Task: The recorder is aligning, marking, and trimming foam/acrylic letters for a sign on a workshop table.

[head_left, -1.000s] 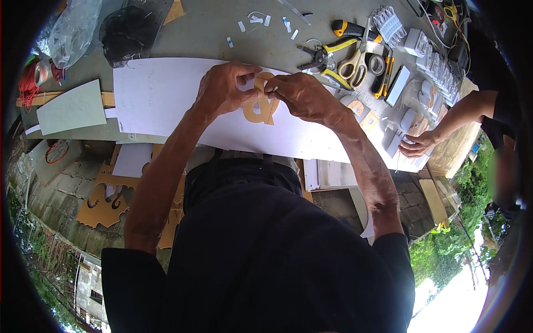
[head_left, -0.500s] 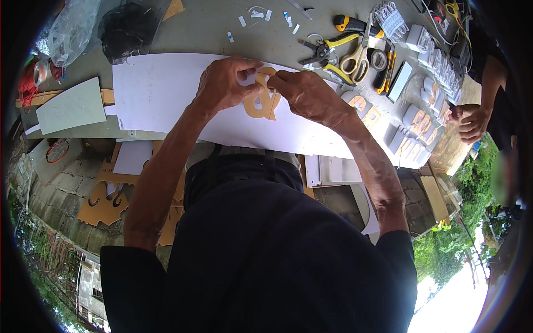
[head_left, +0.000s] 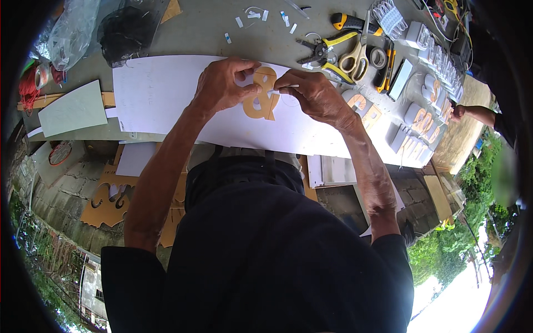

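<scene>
An ampersand-shaped cutout [head_left: 259, 110] with a tan face and thin dark lines lies on a long white sheet [head_left: 161, 94]. My left hand [head_left: 221, 86] grips its left side between thumb and fingers. At the cutout's right edge, my right hand [head_left: 316, 95] pinches a thin white strip [head_left: 273, 92]; its tip touches or nearly touches the cutout. What kind of strip it is cannot be made out. Just right of my right hand sit other letter cutouts [head_left: 371, 117] with tan faces.
Scissors [head_left: 361, 53], yellow-handled pliers [head_left: 340, 40], a tape roll [head_left: 378, 57] and cutter knives [head_left: 387, 69] lie at the back right. Several white letters [head_left: 413, 141] stand at the right, near another person's hand [head_left: 458, 113]. Plastic bags [head_left: 126, 36] lie at the back left.
My right hand has drawn slightly right and down from the cutout's top, and the white strip now shows in it. The other person's hand has moved up toward the letters.
</scene>
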`<state>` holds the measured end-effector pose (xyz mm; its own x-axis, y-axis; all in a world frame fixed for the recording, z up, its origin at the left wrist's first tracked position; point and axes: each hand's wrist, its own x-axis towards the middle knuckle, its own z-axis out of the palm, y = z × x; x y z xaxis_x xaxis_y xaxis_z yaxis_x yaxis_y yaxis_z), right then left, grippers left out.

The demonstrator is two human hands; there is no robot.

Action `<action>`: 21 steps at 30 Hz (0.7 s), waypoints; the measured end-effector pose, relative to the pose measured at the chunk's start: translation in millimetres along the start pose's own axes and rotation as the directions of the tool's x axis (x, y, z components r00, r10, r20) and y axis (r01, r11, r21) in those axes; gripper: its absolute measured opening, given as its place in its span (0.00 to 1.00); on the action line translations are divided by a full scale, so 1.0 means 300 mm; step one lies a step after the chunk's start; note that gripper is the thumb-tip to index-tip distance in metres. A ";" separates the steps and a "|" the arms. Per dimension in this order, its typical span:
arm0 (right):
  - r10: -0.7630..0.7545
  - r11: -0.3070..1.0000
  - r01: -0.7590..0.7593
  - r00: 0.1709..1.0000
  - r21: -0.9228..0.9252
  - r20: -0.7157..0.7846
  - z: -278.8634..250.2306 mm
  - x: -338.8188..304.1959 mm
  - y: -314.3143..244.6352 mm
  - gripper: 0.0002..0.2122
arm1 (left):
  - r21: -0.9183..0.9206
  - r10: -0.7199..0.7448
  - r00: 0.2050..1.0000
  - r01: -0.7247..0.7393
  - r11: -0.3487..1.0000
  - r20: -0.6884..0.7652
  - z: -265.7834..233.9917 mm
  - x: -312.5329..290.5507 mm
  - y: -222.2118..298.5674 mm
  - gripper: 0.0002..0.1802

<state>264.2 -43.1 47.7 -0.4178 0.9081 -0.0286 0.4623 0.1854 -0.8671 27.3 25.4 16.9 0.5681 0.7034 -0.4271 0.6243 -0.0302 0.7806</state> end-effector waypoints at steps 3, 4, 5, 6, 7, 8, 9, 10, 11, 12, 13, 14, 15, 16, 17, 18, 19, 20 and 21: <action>-0.003 1.000 0.004 1.000 -0.014 0.029 -0.004 0.019 0.002 0.06 | 0.002 -0.009 1.000 0.009 1.000 0.001 0.000 -0.001 0.003 0.29; 0.035 0.999 -0.033 0.998 -0.040 0.044 -0.009 0.025 0.002 0.05 | 0.011 -0.006 1.000 0.006 1.000 0.002 0.000 -0.002 0.005 0.29; 0.029 0.999 -0.027 0.998 -0.043 0.046 -0.017 0.034 -0.003 0.05 | 0.021 -0.004 1.000 0.004 1.000 0.001 -0.001 -0.003 0.006 0.29; 0.029 0.999 -0.026 0.996 -0.048 0.079 -0.028 0.045 -0.012 0.06 | 0.020 -0.003 1.000 0.003 1.000 -0.006 -0.001 -0.004 0.007 0.29; 0.030 0.998 -0.024 0.993 -0.052 0.113 -0.037 0.053 -0.020 0.06 | 0.008 -0.007 1.000 0.007 1.000 -0.001 0.000 -0.006 0.007 0.28; 0.025 0.997 -0.015 0.991 -0.078 0.131 -0.044 0.056 -0.027 0.05 | -0.005 -0.015 1.000 0.015 1.000 0.002 0.000 -0.010 0.005 0.28; 0.019 0.997 -0.009 0.990 -0.079 0.137 -0.051 0.059 -0.027 0.05 | -0.007 -0.018 1.000 0.018 1.000 -0.006 0.001 -0.008 0.002 0.28; -0.054 0.993 0.068 0.989 -0.100 0.140 -0.058 0.060 -0.024 0.05 | -0.001 -0.009 1.000 0.009 1.000 -0.012 0.003 -0.007 -0.001 0.28; -0.123 0.983 0.141 0.982 -0.120 0.144 -0.064 0.057 -0.023 0.06 | 0.002 0.001 1.000 -0.001 1.000 -0.015 0.004 -0.005 0.003 0.27; -0.160 0.967 0.182 0.978 -0.177 0.135 -0.065 0.047 -0.031 0.06 | -0.001 -0.002 1.000 0.002 1.000 -0.017 0.002 -0.005 0.005 0.27; -0.160 0.967 0.183 0.977 -0.176 0.140 -0.059 0.039 -0.035 0.06 | 0.005 -0.013 1.000 0.013 1.000 -0.007 -0.002 -0.005 0.006 0.27; -0.055 0.993 0.064 0.994 -0.099 0.090 -0.046 0.027 -0.038 0.06 | 0.012 -0.025 1.000 0.025 1.000 0.003 -0.003 -0.007 0.009 0.27; 0.056 0.998 -0.055 0.997 -0.017 0.048 -0.037 0.019 -0.035 0.06 | 0.008 -0.029 1.000 0.029 1.000 0.001 0.001 -0.008 0.006 0.27; 0.055 0.998 -0.054 0.997 -0.015 0.053 -0.031 0.012 -0.025 0.06 | 0.004 -0.027 1.000 0.027 1.000 -0.005 0.003 -0.008 0.000 0.27; 0.060 0.998 -0.060 0.997 0.001 0.057 -0.026 0.008 -0.014 0.06 | 0.001 -0.024 1.000 0.024 1.000 -0.010 0.003 -0.006 -0.002 0.27; 0.064 0.998 -0.066 0.996 0.018 0.061 -0.023 0.005 -0.006 0.06 | -0.001 -0.026 1.000 0.026 1.000 -0.010 0.005 -0.006 -0.004 0.27; 0.064 0.998 -0.065 0.996 0.019 0.064 -0.019 0.005 -0.001 0.06 | 0.000 -0.017 1.000 0.017 1.000 -0.017 0.006 -0.006 -0.006 0.26; 0.053 0.998 -0.054 0.997 0.014 0.060 -0.015 0.005 0.001 0.06 | 0.001 -0.006 1.000 0.006 1.000 -0.022 0.007 -0.005 -0.004 0.26; 0.042 0.999 -0.043 0.998 0.009 0.057 -0.011 0.005 0.004 0.06 | 0.000 -0.007 1.000 0.007 1.000 -0.021 0.008 -0.004 -0.001 0.26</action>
<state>266.7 -40.2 48.4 -0.4416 0.8924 -0.0933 0.4728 0.1431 -0.8695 27.5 23.0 16.1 0.5526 0.7185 -0.4225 0.6279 -0.0254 0.7779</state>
